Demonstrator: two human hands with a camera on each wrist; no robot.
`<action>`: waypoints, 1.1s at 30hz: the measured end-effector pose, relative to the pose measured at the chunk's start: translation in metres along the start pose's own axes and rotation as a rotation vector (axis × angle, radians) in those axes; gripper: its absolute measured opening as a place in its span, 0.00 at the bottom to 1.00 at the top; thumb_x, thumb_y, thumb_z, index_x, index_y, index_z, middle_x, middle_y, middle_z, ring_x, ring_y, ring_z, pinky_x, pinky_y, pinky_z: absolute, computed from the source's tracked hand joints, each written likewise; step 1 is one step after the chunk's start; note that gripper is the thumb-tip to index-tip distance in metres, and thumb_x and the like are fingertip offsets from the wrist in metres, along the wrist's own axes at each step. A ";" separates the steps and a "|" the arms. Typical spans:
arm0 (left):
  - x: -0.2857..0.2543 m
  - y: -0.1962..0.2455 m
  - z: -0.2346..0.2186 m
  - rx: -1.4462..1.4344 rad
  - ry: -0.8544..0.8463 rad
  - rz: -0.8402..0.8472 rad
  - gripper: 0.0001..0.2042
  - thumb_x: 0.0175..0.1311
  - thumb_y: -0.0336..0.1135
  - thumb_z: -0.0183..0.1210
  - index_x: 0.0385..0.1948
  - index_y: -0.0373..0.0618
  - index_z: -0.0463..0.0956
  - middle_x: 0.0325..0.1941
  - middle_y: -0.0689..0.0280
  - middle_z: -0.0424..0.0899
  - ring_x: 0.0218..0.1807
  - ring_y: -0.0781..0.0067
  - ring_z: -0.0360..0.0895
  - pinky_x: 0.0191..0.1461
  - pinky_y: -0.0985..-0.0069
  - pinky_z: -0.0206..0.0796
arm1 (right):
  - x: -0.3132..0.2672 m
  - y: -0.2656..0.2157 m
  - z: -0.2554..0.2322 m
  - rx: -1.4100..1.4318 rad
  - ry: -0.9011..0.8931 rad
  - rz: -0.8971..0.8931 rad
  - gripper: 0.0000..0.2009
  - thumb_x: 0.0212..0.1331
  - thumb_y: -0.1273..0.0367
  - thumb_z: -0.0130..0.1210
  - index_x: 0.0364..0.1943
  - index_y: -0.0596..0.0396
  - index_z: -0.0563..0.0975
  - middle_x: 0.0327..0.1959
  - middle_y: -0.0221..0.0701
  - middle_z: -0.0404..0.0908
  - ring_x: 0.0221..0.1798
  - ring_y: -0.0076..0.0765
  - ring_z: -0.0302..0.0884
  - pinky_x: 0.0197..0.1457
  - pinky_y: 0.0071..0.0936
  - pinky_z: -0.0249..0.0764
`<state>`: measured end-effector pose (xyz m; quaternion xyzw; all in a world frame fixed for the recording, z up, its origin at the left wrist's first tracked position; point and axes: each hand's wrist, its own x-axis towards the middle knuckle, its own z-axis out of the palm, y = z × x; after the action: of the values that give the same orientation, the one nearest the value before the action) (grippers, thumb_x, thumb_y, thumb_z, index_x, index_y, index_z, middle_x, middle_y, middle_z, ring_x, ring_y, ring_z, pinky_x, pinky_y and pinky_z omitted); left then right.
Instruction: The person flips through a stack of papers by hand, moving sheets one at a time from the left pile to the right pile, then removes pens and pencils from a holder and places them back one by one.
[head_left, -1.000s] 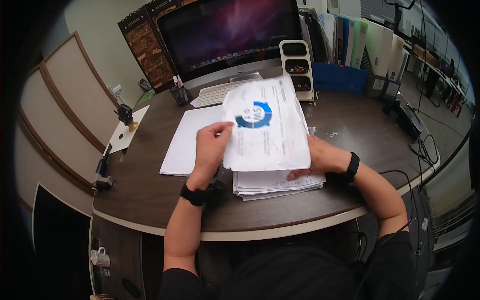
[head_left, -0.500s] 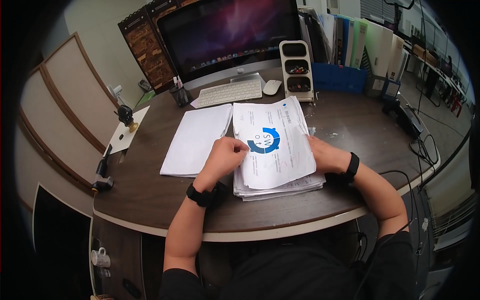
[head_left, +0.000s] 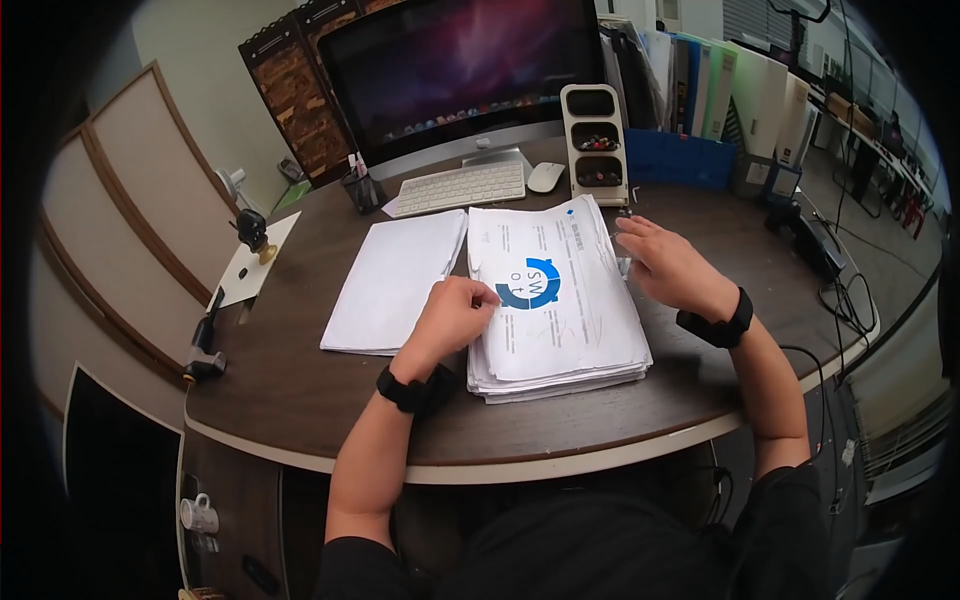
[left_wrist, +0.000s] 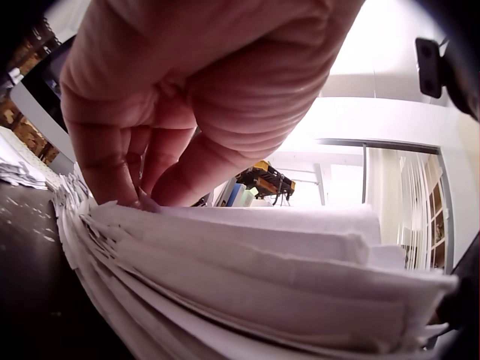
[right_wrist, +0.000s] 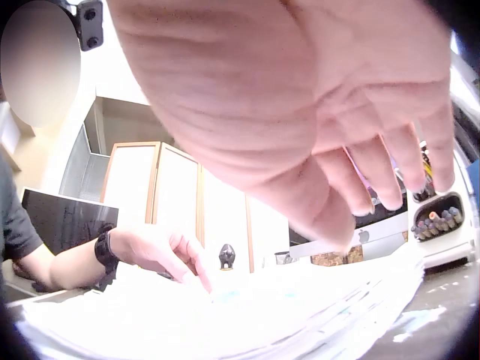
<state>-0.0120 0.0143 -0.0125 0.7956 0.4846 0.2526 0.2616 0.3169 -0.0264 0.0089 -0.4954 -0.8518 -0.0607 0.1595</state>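
Note:
A thick stack of paper [head_left: 558, 345] lies on the desk in front of the person, its top sheet printed with a blue ring and letters. At the stack's left edge the left hand [head_left: 455, 315] pinches the top sheet between thumb and fingers; the left wrist view shows the fingertips [left_wrist: 154, 196] right at the paper's edge. The right hand [head_left: 675, 265] is off the paper, just beyond the stack's right side, with its fingers extended. In the right wrist view its palm [right_wrist: 300, 112] hangs above the sheets. Left of the stack lies a second, thinner paper pile [head_left: 390, 285], blank on top.
Behind the papers stand a keyboard [head_left: 460, 187], a mouse [head_left: 545, 177], a monitor [head_left: 470, 70] and a white organizer [head_left: 597, 145]. Binders [head_left: 745, 85] line the back right. A pen cup [head_left: 362, 188] is at the back left, and a dark handheld tool [head_left: 205, 355] lies at the desk's left edge.
The lifted top sheet has come down flat onto the right stack. The right hand has let go of the paper and moved up and right; the left hand stays at the left edge.

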 end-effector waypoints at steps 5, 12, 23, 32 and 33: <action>-0.001 0.000 0.001 -0.017 0.011 0.008 0.09 0.56 0.28 0.58 0.34 0.37 0.86 0.31 0.51 0.87 0.34 0.61 0.86 0.42 0.71 0.76 | 0.003 -0.026 0.009 0.134 0.025 -0.123 0.19 0.64 0.64 0.55 0.52 0.67 0.75 0.65 0.53 0.70 0.71 0.57 0.64 0.73 0.43 0.62; 0.000 0.000 0.001 -0.011 -0.005 0.007 0.10 0.55 0.26 0.58 0.36 0.34 0.85 0.28 0.58 0.87 0.31 0.75 0.82 0.39 0.76 0.74 | 0.002 -0.036 0.023 0.093 -0.251 -0.152 0.35 0.66 0.43 0.50 0.55 0.67 0.74 0.69 0.53 0.65 0.72 0.61 0.60 0.77 0.49 0.55; -0.002 0.007 0.000 -0.013 0.004 -0.022 0.10 0.58 0.33 0.61 0.34 0.35 0.85 0.29 0.52 0.87 0.33 0.62 0.85 0.40 0.71 0.75 | 0.003 -0.039 0.025 0.079 -0.265 -0.143 0.37 0.62 0.41 0.53 0.55 0.68 0.74 0.67 0.53 0.68 0.72 0.61 0.60 0.76 0.49 0.57; 0.000 -0.006 -0.001 0.107 0.106 0.062 0.10 0.57 0.33 0.62 0.36 0.36 0.84 0.26 0.60 0.84 0.28 0.70 0.80 0.36 0.73 0.73 | 0.001 -0.036 0.031 0.146 -0.202 -0.167 0.35 0.61 0.43 0.56 0.49 0.69 0.76 0.63 0.53 0.72 0.66 0.62 0.66 0.73 0.49 0.60; 0.001 -0.008 -0.003 0.108 0.106 0.064 0.10 0.57 0.33 0.62 0.36 0.36 0.84 0.26 0.60 0.84 0.28 0.70 0.80 0.36 0.73 0.73 | 0.001 -0.035 0.032 0.123 -0.175 -0.180 0.35 0.61 0.43 0.56 0.48 0.69 0.76 0.62 0.53 0.72 0.66 0.61 0.67 0.73 0.49 0.61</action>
<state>-0.0182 0.0185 -0.0156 0.8090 0.4852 0.2761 0.1841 0.2797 -0.0350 -0.0186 -0.4099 -0.9054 0.0208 0.1086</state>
